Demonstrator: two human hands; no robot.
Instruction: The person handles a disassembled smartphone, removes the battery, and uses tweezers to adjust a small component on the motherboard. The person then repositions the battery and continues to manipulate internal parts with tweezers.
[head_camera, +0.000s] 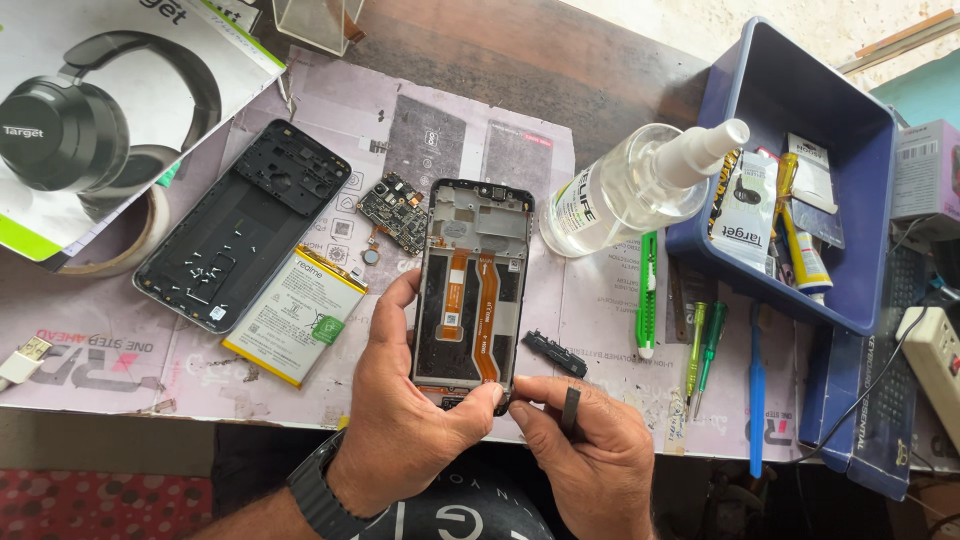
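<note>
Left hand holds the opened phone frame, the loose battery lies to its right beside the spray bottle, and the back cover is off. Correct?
Not quite. In the head view the battery lies left of the phone frame, beside the back cover, not by the spray bottle. The rest stands.

Left hand (400, 430) thumb-up in a side grip, right hand (590, 450) pinching beside it.

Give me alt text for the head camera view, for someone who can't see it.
Two bare hands hold an opened phone frame upright over a paper-covered workbench, the left hand gripping its side and the right hand pinching its bottom edge. A phone back cover, battery and small circuit board lie to the left, a clear spray bottle to the right.
</note>
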